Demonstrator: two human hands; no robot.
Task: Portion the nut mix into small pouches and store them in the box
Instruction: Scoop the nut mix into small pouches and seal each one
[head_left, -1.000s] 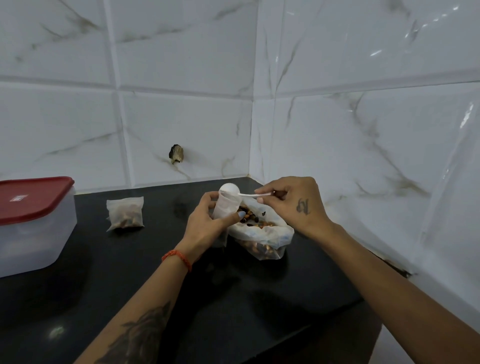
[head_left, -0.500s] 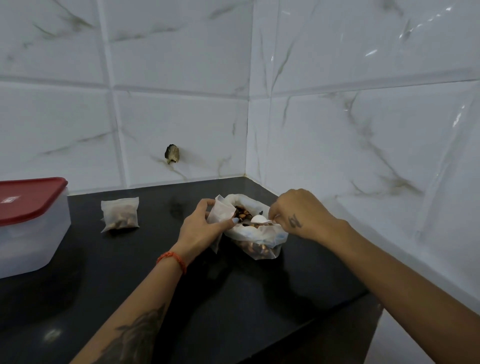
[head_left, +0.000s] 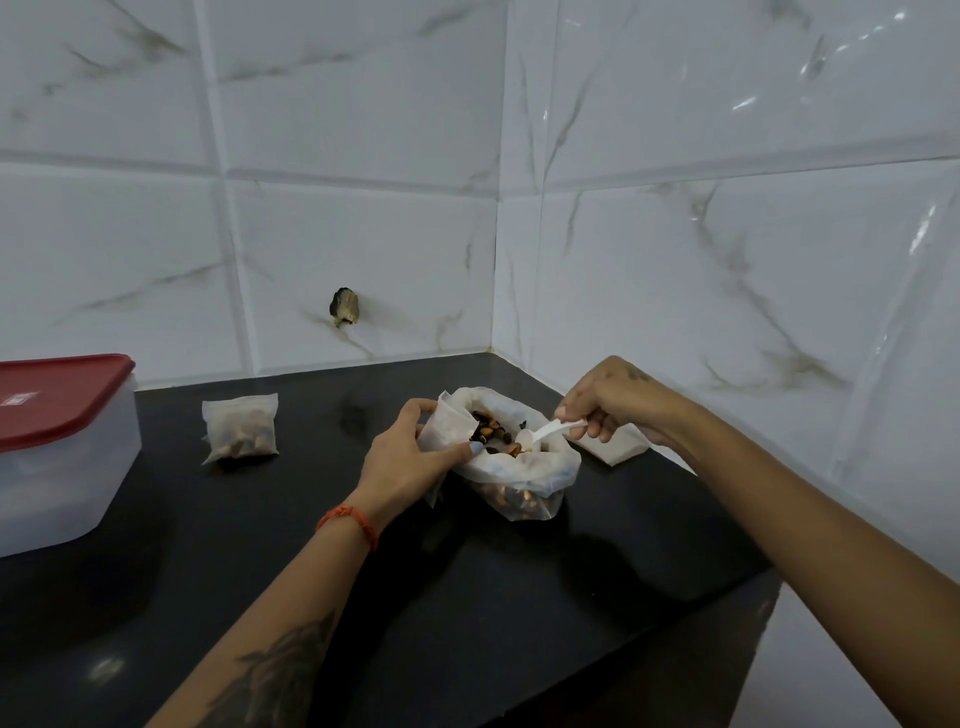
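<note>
Holding a small pouch (head_left: 451, 427) w/ curled fingers, the left hand (head_left: 410, 457) keeps it at the rim of the big nut bag (head_left: 519, 467). Right hand (head_left: 597, 405) pinches a white spoon (head_left: 545, 431), tip in the nuts. A filled pouch (head_left: 240, 427) & the box (head_left: 57, 447) sit far left of both hands.

Left hand (head_left: 402, 457) fingers (head_left: 470, 449) pinch small pouch (head_left: 449, 428) at rim of open nut bag (head_left: 519, 467). Right hand (head_left: 608, 400) fingers (head_left: 595, 428) grip white spoon (head_left: 545, 431), bowl down in nuts. Filled pouch (head_left: 240, 427) on bench (head_left: 467, 597), well left of fingers; red-lidded box (head_left: 57, 447) farther left.
</note>
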